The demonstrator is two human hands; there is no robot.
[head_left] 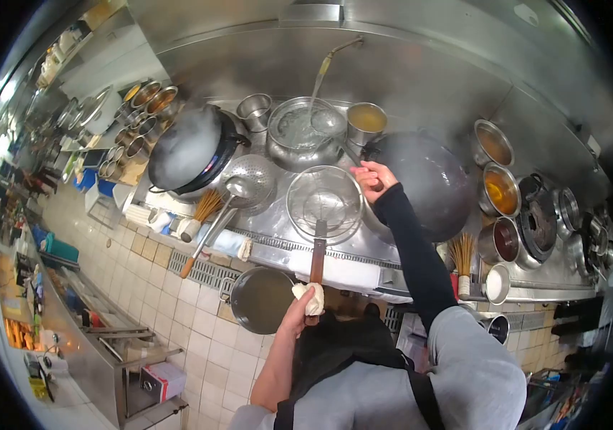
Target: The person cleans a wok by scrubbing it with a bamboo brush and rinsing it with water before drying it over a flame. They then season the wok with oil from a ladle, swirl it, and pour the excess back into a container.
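Observation:
My left hand (pixel 299 313) is closed on a white cloth (pixel 313 299) at the end of the brown wooden handle of a wire strainer (pixel 324 204). The strainer rests over the steel counter in front of me. With my right hand (pixel 374 179) I grip the handle of a metal ladle (pixel 328 122), whose bowl is over a steel pot of water (pixel 295 147). A large dark wok (pixel 424 186) lies just right of and beneath my right hand. A perforated ladle (pixel 247 179) rests left of the strainer.
A steaming wok (pixel 188 147) stands at the left. Beside the water pot is a container of yellowish liquid (pixel 366 120). Bowls of sauce (pixel 500 190) line the right side. Below the counter edge is a dark pan (pixel 262 301). Bamboo brushes (pixel 207 206) lie near the front edge.

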